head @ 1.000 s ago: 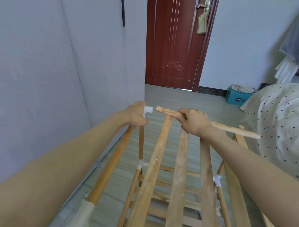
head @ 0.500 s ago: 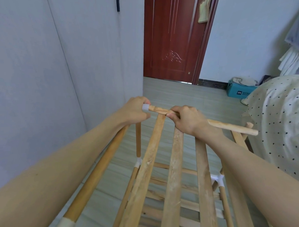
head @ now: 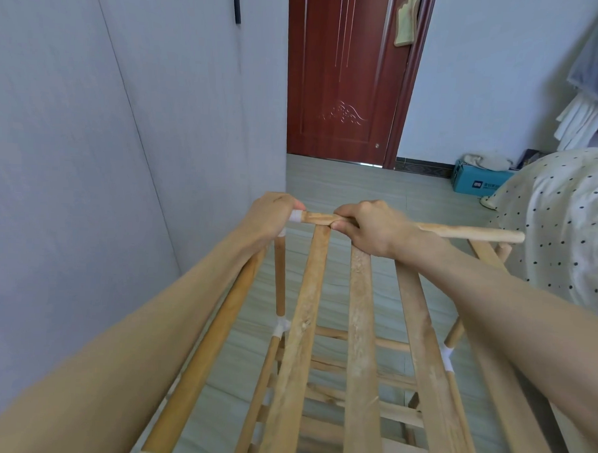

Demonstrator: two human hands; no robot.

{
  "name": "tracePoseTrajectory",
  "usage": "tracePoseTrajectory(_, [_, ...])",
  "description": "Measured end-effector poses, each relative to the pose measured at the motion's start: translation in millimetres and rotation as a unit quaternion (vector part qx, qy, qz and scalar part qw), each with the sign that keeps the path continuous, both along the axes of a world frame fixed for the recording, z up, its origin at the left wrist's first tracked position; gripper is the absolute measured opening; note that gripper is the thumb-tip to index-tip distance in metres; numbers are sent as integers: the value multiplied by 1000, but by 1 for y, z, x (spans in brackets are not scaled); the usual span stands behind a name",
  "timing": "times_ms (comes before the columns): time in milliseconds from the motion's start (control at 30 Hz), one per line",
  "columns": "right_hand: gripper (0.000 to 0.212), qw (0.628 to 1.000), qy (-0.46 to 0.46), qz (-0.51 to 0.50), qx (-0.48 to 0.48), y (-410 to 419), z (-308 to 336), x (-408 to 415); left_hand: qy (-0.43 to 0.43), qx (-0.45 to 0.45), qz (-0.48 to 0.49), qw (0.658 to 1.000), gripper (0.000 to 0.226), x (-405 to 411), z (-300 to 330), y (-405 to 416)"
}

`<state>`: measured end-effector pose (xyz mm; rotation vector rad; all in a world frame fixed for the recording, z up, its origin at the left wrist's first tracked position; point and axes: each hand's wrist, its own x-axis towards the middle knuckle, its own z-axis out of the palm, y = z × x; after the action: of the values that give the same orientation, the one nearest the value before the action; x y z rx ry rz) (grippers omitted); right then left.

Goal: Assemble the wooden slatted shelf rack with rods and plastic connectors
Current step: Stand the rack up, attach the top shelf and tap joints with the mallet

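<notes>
Both arms stretched forward over the rack's slats (head: 358, 331): left hand (head: 274, 216) clenched round the white connector (head: 295, 216), right hand (head: 373, 228) gripping the rod (head: 462, 231) lying crosswise at their far ends

A dark red door (head: 345, 74) stands closed at the far end of the room, with a yellowish cloth (head: 404, 23) hanging near its right edge. Pale grey panels (head: 124, 116), perhaps wardrobe doors, fill the left side. On the right lies a white bed cover with black dots (head: 565, 217). A blue box (head: 481, 181) sits on the grey floor (head: 361, 184) by the far wall.
</notes>
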<state>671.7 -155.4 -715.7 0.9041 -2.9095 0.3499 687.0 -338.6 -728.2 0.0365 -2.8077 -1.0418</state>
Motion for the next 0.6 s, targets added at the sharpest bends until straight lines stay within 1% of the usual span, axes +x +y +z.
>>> tracePoseTrajectory(67, [22, 1000, -2, 2, 6, -5, 1, -1, -29, 26, 20, 999, 18, -4, 0, -2])
tracePoseTrajectory(100, [22, 1000, 0, 5, 8, -8, 1, -2, -27, 45, 19, 998, 20, -5, 0, -4])
tracePoseTrajectory(167, [25, 1000, 7, 12, 10, -15, 2, -2, 9, 135, 21, 991, 23, -2, -3, -7])
tracePoseTrajectory(200, [26, 1000, 11, 15, 9, -20, 2, -3, 21, 166, 25, 986, 25, 1, -4, -10])
tracePoseTrajectory(300, [29, 1000, 22, 21, 3, -26, 0, -6, 34, 166, 43, 985, 34, 5, -3, -14])
tracePoseTrajectory(433, [27, 999, 47, 5, 0, -19, -5, -7, 24, 235, 56, 970, 33, 6, 1, -5])
tracePoseTrajectory(600, [33, 997, 57, -42, 13, -23, -6, 1, 19, 209, 61, 976, 38, 20, 0, -8])
